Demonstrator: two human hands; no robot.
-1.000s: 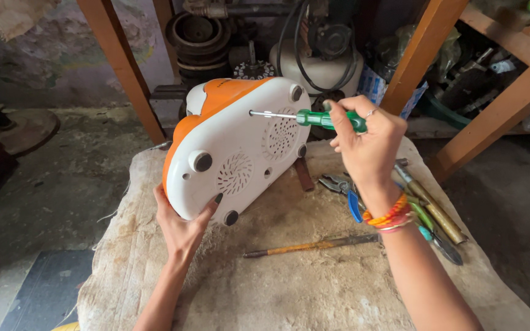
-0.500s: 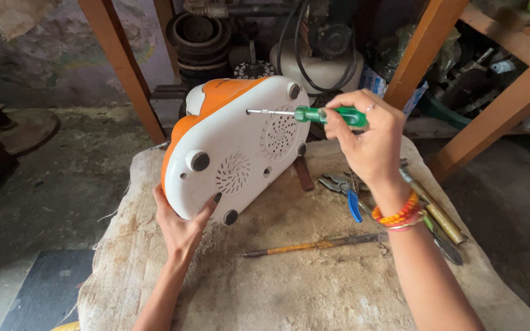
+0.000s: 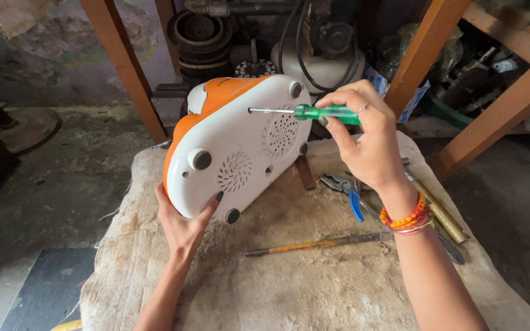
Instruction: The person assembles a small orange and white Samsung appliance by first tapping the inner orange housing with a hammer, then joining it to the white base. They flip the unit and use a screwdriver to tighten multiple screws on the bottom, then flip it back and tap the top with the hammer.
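Burlap-covered table (image 3: 314,294) carries a long rusty rod (image 3: 314,245). Left hand (image 3: 185,224) cups the white-and-orange appliance (image 3: 240,147) from below, propping its underside up for access. Right hand (image 3: 369,138) grips a green screwdriver (image 3: 314,112), tip on the base. Pliers (image 3: 345,187) lie beside.

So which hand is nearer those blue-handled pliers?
Right. The right hand hovers just above the pliers, holding a screwdriver; the left hand is farther, under the appliance.

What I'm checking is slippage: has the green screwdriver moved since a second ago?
No. The green screwdriver keeps its tip at the same spot on the white appliance base.
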